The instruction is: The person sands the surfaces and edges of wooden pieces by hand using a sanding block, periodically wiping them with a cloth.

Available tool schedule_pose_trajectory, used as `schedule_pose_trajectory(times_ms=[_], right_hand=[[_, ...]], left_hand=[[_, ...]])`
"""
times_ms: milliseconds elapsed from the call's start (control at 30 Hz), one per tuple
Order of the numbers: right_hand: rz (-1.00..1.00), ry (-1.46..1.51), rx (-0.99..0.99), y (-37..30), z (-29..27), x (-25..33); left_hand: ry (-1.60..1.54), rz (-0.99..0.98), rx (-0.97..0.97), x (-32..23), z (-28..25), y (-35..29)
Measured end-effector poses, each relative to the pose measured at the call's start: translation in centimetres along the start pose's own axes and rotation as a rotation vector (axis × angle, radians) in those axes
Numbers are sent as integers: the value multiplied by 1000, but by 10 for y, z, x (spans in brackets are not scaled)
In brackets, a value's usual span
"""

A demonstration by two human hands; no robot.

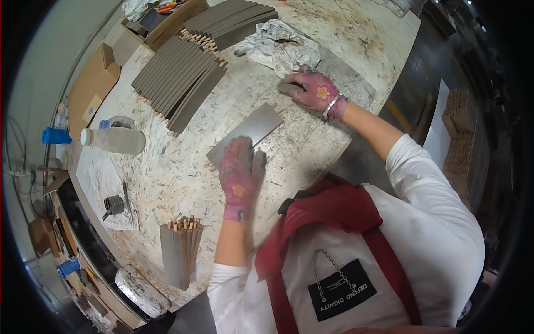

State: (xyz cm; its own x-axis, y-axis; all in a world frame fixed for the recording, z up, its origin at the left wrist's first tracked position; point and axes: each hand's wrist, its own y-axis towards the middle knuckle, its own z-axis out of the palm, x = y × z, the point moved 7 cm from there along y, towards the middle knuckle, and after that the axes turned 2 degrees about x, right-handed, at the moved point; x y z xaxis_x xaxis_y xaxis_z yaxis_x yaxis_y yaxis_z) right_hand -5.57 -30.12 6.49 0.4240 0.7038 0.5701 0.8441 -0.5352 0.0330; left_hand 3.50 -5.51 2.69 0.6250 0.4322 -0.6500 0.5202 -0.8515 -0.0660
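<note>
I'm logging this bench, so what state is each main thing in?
Grey panel: lying flat
White cloth: crumpled
Left hand: gloved, on the panel
Right hand: gloved, at the cloth's edge; grip unclear
Bottle: capped
Cardboard box: open, things inside
Grey strips: packed side by side

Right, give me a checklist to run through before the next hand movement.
1. Left hand at the gray plate: ok, fingers over its near end.
2. Right hand empty: cannot tell, its curled fingers hide what may be under them.
3. Plate clear of the stacked gray strips: ok, bare table shows between them.
4. Crumpled cloth clear of the right hand: not ok, the hand is right up against it in this view.
5. Bottle capped: ok, white cap on.
</note>
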Motion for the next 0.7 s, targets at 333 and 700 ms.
schedule_pose_trajectory(times_ms=[333, 700], right_hand=[[40, 1018, -30, 30, 129, 48], [129, 1248, -236, 34, 81, -18]], left_hand=[[372, 234, -170, 12, 0, 16], [466, 63, -106, 33, -32, -17]])
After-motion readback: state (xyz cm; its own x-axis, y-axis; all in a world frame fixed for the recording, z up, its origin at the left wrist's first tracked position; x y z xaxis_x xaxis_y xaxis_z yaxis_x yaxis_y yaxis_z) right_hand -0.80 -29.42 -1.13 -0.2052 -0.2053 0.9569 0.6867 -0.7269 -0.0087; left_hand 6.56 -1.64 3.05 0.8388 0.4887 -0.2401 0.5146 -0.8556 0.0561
